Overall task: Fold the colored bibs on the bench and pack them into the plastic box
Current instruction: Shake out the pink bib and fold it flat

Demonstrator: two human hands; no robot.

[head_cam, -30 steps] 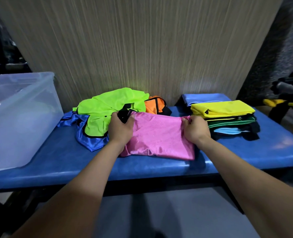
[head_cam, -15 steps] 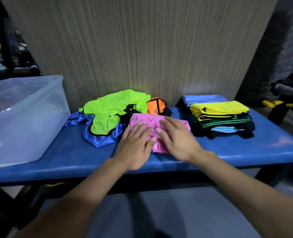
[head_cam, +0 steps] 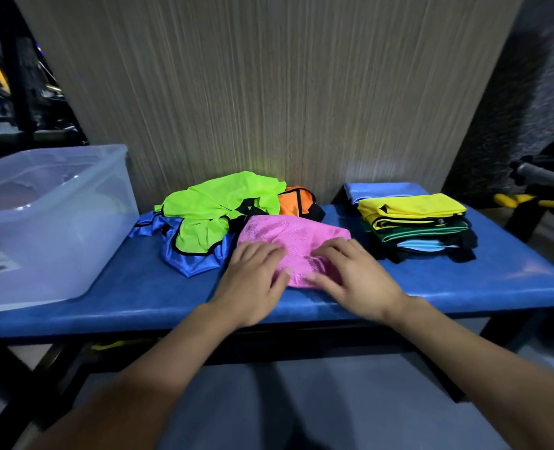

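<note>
A folded pink bib lies in the middle of the blue bench. My left hand presses flat on its near left part, fingers straight. My right hand presses on its near right part, fingers spread. Left of the pink bib is a loose heap: a neon green bib, a shiny blue bib under it and an orange bib behind. A stack of folded bibs, yellow on top, stands at the right. The clear plastic box sits on the bench's left end.
A wood-grain wall panel rises right behind the bench. Gym equipment with a yellow part stands off the right end. Dark racks fill the far left. The floor shows below the bench's front edge.
A second ago both hands gripped the pink bib's far edge; they folded it toward me and now press flat on the smaller fold. The camera view shifted left a little.
</note>
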